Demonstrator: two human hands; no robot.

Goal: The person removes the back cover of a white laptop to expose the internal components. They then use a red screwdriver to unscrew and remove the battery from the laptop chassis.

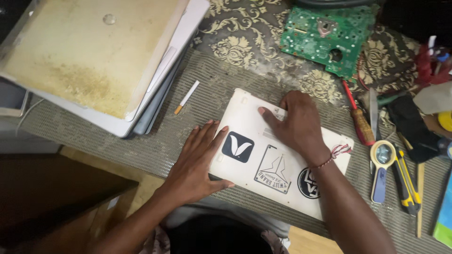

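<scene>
Left hand (197,157) flat, fingers spread, pressing the laptop (263,155) at its left edge; right hand (294,124) flat too, palm down on the upper middle of the white shell, gripping nothing. Laptop lying bottom-up at frame centre on the mat (207,89), stickers showing. Best kept steady with even pressure from both palms, no tilting. At upper left, stacked laptops (94,56) near; cigarette (187,97) just above the left fingers. At upper right, green board (329,35). At right, screwdriver (359,117), magnifier (382,164) and yellow tool (407,181) crowding close; little open room there, more toward lower left.
</scene>
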